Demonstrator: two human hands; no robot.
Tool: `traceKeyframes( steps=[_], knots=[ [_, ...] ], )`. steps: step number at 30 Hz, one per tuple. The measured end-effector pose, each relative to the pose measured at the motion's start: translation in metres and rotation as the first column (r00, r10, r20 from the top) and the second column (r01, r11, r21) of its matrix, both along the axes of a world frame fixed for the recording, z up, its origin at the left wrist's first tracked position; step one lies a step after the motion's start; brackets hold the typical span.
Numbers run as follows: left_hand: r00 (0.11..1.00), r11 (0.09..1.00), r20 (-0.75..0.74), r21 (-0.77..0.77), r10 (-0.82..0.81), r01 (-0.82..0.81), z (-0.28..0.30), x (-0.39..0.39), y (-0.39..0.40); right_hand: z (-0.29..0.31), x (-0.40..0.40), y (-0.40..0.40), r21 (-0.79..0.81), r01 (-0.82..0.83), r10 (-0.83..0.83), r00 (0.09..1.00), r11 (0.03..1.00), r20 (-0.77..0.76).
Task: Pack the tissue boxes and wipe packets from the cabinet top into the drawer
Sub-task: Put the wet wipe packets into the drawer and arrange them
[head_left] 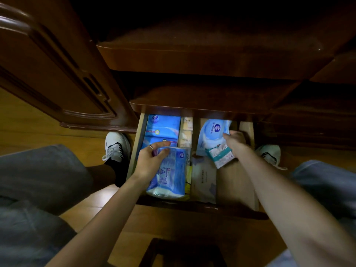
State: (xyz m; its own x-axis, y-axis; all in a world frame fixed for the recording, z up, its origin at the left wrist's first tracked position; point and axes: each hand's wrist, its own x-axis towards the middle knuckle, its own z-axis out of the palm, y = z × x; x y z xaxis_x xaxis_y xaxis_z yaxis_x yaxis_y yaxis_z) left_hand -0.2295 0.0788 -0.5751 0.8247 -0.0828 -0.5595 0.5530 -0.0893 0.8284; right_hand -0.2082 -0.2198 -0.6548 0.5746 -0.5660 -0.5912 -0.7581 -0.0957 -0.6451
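The wooden drawer (237, 185) is pulled out below the cabinet top (212, 58). My left hand (149, 162) grips a blue tissue pack (171, 174) at the drawer's front left. Behind it lie two more blue tissue packs (162, 128) and small beige packs (186, 132). My right hand (236, 140) holds the edge of a light blue wipe packet (212, 135) at the back right. A small white and teal wipe packet (221, 156) lies just under that hand. A pale flat wipe packet (204, 180) lies in the middle.
A dark wardrobe door (57, 70) stands at the left. My knees in grey trousers and white shoes (115, 145) flank the drawer on the wooden floor. Bare drawer bottom shows at the front right. A dark stool edge (183, 251) is below.
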Motion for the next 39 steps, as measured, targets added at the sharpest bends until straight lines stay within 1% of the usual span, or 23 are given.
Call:
traceKeyframes(
  steps=[4, 6, 10, 12, 13, 15, 17, 19, 20, 21, 22, 23, 24, 25, 27, 30, 31, 33, 34, 35, 38, 39],
  knots=[
    [1.0, 0.999, -0.016, 0.036, -0.015, 0.015, 0.001, -0.001, -0.004, -0.019, -0.003, -0.005, -0.073, -0.069, 0.062, 0.993, 0.995, -0.096],
    [0.999, 0.998, -0.033, 0.052, -0.024, 0.025, 0.0, -0.001, -0.006, -0.022, -0.003, -0.008, -0.09, -0.119, 0.108, 0.987, 0.989, -0.119],
    [0.998, 0.997, -0.046, 0.058, -0.04, 0.043, 0.001, -0.001, -0.008, -0.019, 0.0, -0.011, -0.089, -0.213, 0.207, 0.976, 0.973, -0.072],
    [0.998, 0.996, -0.031, 0.068, -0.05, 0.052, 0.001, -0.001, -0.009, -0.014, 0.0, -0.011, -0.124, -0.185, 0.18, 0.982, 0.975, -0.053],
    [0.998, 0.996, -0.031, 0.072, -0.05, 0.052, 0.001, -0.001, -0.01, -0.011, -0.002, -0.01, -0.169, -0.164, 0.156, 0.986, 0.972, -0.059],
    [0.998, 0.996, -0.041, 0.073, -0.043, 0.045, 0.002, -0.001, -0.012, -0.003, -0.008, -0.003, -0.277, -0.178, 0.152, 0.982, 0.944, -0.111],
    [0.998, 0.997, -0.046, 0.059, -0.038, 0.041, 0.004, -0.001, -0.014, 0.007, -0.019, 0.01, -0.359, -0.244, 0.179, 0.963, 0.901, -0.203],
    [0.999, 0.998, -0.037, 0.057, -0.036, 0.038, 0.006, -0.002, -0.016, 0.014, -0.032, 0.02, -0.411, -0.336, 0.214, 0.925, 0.847, -0.315],
    [0.999, 0.997, -0.029, 0.065, -0.035, 0.037, 0.008, -0.002, -0.017, 0.015, -0.039, 0.025, -0.386, -0.403, 0.255, 0.889, 0.83, -0.381],
    [0.999, 0.997, -0.022, 0.07, -0.034, 0.035, 0.008, -0.002, -0.018, 0.015, -0.047, 0.03, -0.303, -0.473, 0.321, 0.841, 0.827, -0.436],
    [0.999, 0.997, -0.019, 0.069, -0.031, 0.033, 0.01, -0.003, -0.018, 0.014, -0.055, 0.038, -0.167, -0.53, 0.403, 0.782, 0.831, -0.475],
    [0.999, 0.998, -0.021, 0.063, -0.028, 0.029, 0.011, -0.004, -0.019, 0.011, -0.062, 0.046, -0.028, -0.553, 0.468, 0.729, 0.833, -0.499],
    [0.999, 0.998, -0.024, 0.055, -0.026, 0.027, 0.012, -0.004, -0.018, 0.006, -0.068, 0.053, 0.057, -0.554, 0.499, 0.695, 0.831, -0.518],
    [0.999, 0.998, -0.022, 0.05, -0.027, 0.028, 0.013, -0.005, -0.017, 0.002, -0.072, 0.058, 0.083, -0.555, 0.509, 0.682, 0.828, -0.525],
    [0.999, 0.998, -0.011, 0.056, -0.036, 0.036, 0.014, -0.006, -0.011, -0.003, -0.075, 0.063, 0.068, -0.55, 0.507, 0.706, 0.833, -0.495],
    [1.0, 0.998, 0.0, 0.063, -0.024, 0.024, 0.014, -0.007, -0.004, -0.005, -0.075, 0.055, 0.12, -0.502, 0.493, 0.728, 0.857, -0.477],
    [1.0, 0.998, 0.005, 0.061, -0.011, 0.011, 0.013, -0.006, -0.003, -0.002, -0.075, 0.05, 0.159, -0.467, 0.482, 0.736, 0.87, -0.475],
    [1.0, 0.998, 0.013, 0.06, 0.002, -0.003, 0.013, -0.005, -0.004, 0.009, -0.075, 0.036, 0.303, -0.322, 0.434, 0.774, 0.897, -0.461],
    [1.0, 0.998, 0.016, 0.057, 0.003, -0.004, 0.013, -0.004, -0.005, 0.02, -0.076, 0.029, 0.377, -0.258, 0.421, 0.783, 0.89, -0.457],
    [1.0, 0.999, 0.02, 0.054, 0.001, -0.002, 0.013, -0.004, -0.006, 0.03, -0.076, 0.021, 0.426, -0.238, 0.435, 0.774, 0.873, -0.46],
    [1.0, 0.999, 0.026, 0.039, -0.009, 0.008, 0.014, -0.003, -0.012, 0.058, -0.081, -0.002, 0.47, -0.332, 0.552, 0.681, 0.818, -0.481],
    [0.999, 0.999, 0.031, 0.032, -0.015, 0.014, 0.014, -0.003, -0.015, 0.065, -0.084, -0.007, 0.489, -0.345, 0.577, 0.665, 0.801, -0.474]
  ],
)
